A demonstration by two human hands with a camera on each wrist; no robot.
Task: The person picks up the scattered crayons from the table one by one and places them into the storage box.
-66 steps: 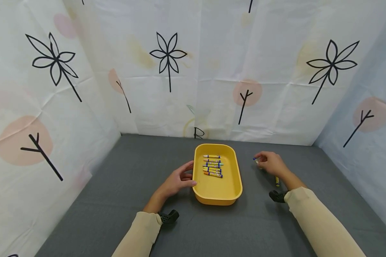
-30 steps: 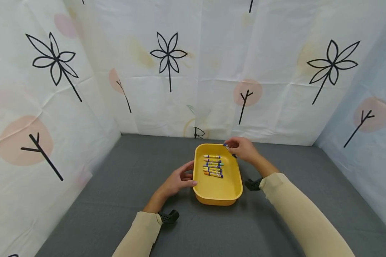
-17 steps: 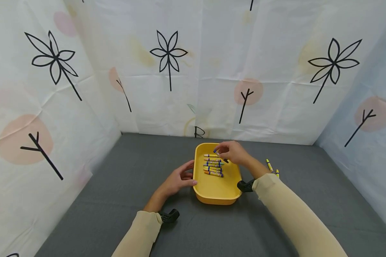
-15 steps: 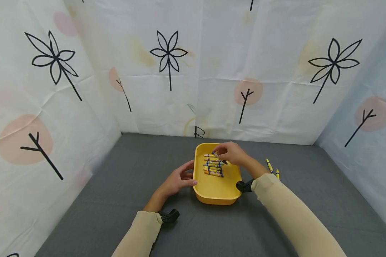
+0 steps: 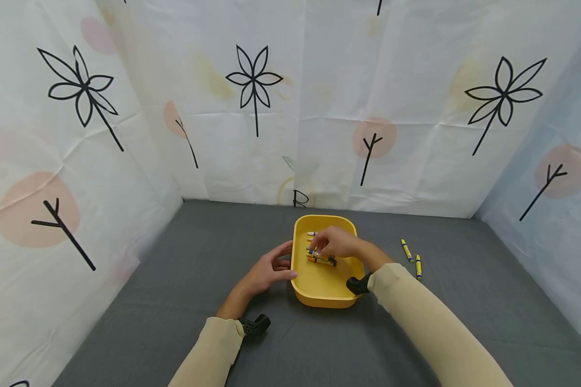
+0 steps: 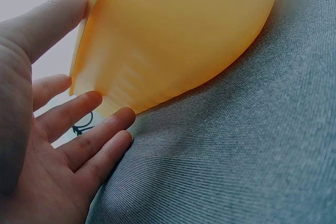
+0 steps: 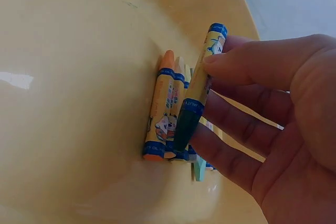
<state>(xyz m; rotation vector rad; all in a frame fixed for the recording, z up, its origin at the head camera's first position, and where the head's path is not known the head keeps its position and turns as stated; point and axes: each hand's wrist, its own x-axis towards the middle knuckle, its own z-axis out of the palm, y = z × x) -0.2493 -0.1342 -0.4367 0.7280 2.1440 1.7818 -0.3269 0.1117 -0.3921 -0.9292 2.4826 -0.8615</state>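
**Yellow tray, one dark crayon held over the row**

Yellow plastic forms the shallow tray [image 5: 325, 290] that sits on the grey cloth table [image 5: 174, 301], and both hands are at it. The right hand [image 5: 338, 243] reaches in from the right side and pinches a dark crayon [image 7: 195, 95] between thumb and fingers. In the right wrist view the crayon lies roughly parallel to the row of crayons [image 7: 170, 114] already on the tray floor, just above or against them; whether it touches them I cannot tell. Held lengthwise like that, it lines up with its neighbours, so it would fit beside them rather than across them. An orange crayon [image 7: 157, 109] lies at the outer edge of the row, with the others packed tightly next to it.

The left hand [image 5: 266, 271] rests against the tray's left wall. In the left wrist view the thumb [image 6: 50, 17] lies along the rim and the fingers [image 6: 89, 135] are spread and fairly straight beside and under the wall, pressing rather than curling round it. That looks like a steadying hold, keeping the light tray from sliding while the other hand works inside it.

Out on the cloth to the right of the tray, well apart from it, two more crayons [image 5: 412, 258] lie near each other. White sheets printed with flowers and trees [image 5: 254, 86] hang behind and to both sides.
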